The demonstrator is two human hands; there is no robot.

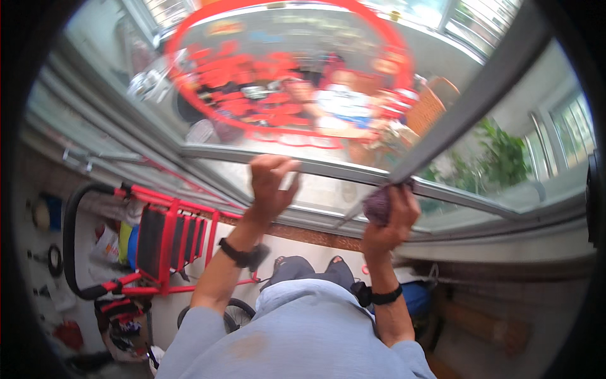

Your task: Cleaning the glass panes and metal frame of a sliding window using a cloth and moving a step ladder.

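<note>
My right hand (399,221) grips a bunched dark purple cloth (377,207). It presses the cloth against the grey window frame, where the slanting upright (470,98) meets the horizontal rail (344,170). My left hand (270,186) is raised in front of that rail, farther left. Its fingers are bent, the thumb stands apart, and nothing shows in it. Whether its fingertips touch the rail I cannot tell. Glass fills the frame, and a large red oval ring (410,47) appears on the pane above my hands.
A red stepladder (165,243) with black treads stands at left. Below it are a bag of items (126,322) and a black wheel (238,311). A blue bundle (413,297) lies right of my legs. Beyond the glass are plants (499,155) and blurred red items (252,76).
</note>
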